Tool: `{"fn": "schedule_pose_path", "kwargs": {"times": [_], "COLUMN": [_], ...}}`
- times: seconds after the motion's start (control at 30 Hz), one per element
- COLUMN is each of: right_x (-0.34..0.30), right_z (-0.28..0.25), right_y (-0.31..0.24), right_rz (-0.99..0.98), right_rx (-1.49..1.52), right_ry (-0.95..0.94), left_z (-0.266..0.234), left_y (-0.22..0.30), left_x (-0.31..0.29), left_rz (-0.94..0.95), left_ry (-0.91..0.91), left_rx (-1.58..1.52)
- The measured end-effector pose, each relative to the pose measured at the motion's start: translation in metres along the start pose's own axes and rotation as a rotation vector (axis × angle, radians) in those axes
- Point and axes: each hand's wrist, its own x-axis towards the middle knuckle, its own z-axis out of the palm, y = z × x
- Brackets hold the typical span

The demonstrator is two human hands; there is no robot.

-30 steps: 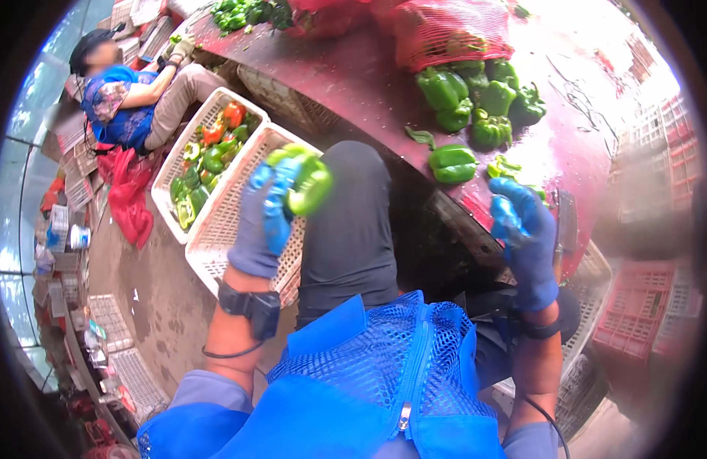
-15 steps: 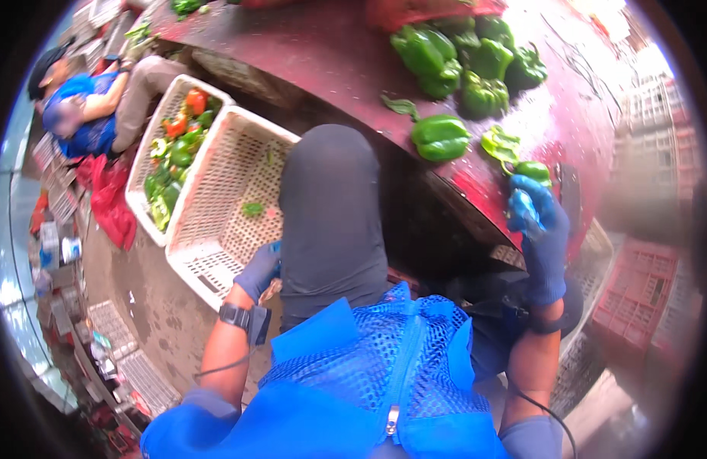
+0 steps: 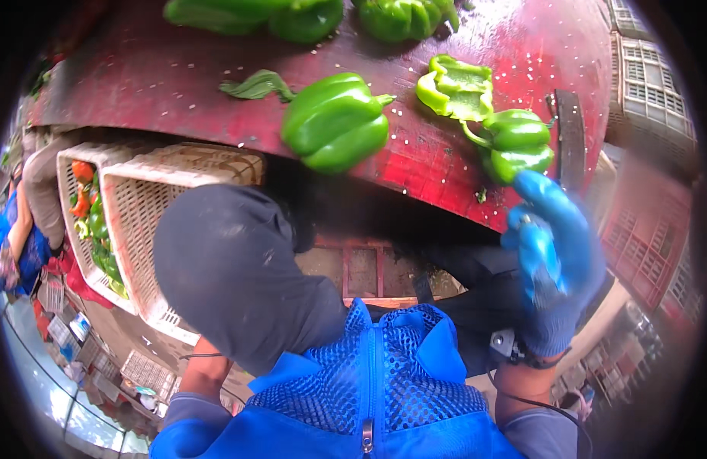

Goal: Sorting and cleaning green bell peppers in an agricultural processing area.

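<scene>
My right hand [image 3: 556, 249] wears a blue glove and is beside the near right corner of the red tabletop [image 3: 170, 96]. Its fingers are curled inward; what they hold, if anything, I cannot make out. Just beyond the fingertips lies a small green bell pepper [image 3: 518, 141] with a curved stem. A hollow, cut-open piece of pepper [image 3: 462, 88] touches its far side. Further left, a whole green bell pepper [image 3: 338, 122] rests at the table edge, with a limp leaf [image 3: 260, 84] beside it. My left hand is hidden behind my raised knee; only the forearm [image 3: 204, 375] shows.
More green peppers [image 3: 303, 19] lie farther back on the table. Left of my knee stands a white plastic crate [image 3: 128, 229], against another crate [image 3: 116, 294] holding green and orange peppers. A person in blue [image 3: 24, 237] sits at far left. A dark strip [image 3: 570, 138] lines the table's right edge.
My view has shifted closer to the table, so the peppers look larger. My left hand has gone out of sight behind the knee. The right hand stays near the small pepper, fingers still curled.
</scene>
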Motion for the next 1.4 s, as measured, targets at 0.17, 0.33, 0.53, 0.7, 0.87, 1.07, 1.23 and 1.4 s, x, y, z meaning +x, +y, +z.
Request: {"fn": "schedule_pose_path", "kwargs": {"times": [0.17, 0.33, 0.53, 0.7, 0.87, 1.07, 1.23, 1.4], "right_x": [0.006, 0.01, 0.005, 0.005, 0.002, 0.009, -0.012, -0.038], "right_z": [0.004, 0.015, 0.02, 0.023, 0.019, 0.019, 0.001, -0.005], "right_y": [0.01, 0.011, 0.005, 0.012, 0.017, 0.004, 0.021, 0.009], "right_rz": [0.063, 0.266, 0.232, 0.031, 0.124, 0.242, 0.19, 0.131], "right_rx": [-0.102, -0.124, -0.036, -0.125, -0.156, -0.082, -0.052, -0.023], "right_ry": [0.044, 0.105, 0.066, -0.058, -0.055, -0.13, -0.187, -0.061], "left_z": [0.05, 0.083, 0.074, 0.067, 0.096, 0.089, 0.095, 0.048], "left_y": [0.018, 0.02, 0.023, 0.026, 0.022, 0.026, 0.026, 0.001], "left_x": [0.085, 0.124, 0.116, 0.108, 0.123, 0.128, 0.119, 0.052], "left_rz": [0.058, 0.115, 0.168, 0.18, 0.188, 0.192, 0.209, 0.173], "left_ry": [-0.124, -0.18, -0.173, -0.173, -0.258, -0.247, -0.279, -0.258], "left_rx": [0.175, 0.259, 0.302, 0.318, 0.314, 0.36, 0.368, 0.377]}}
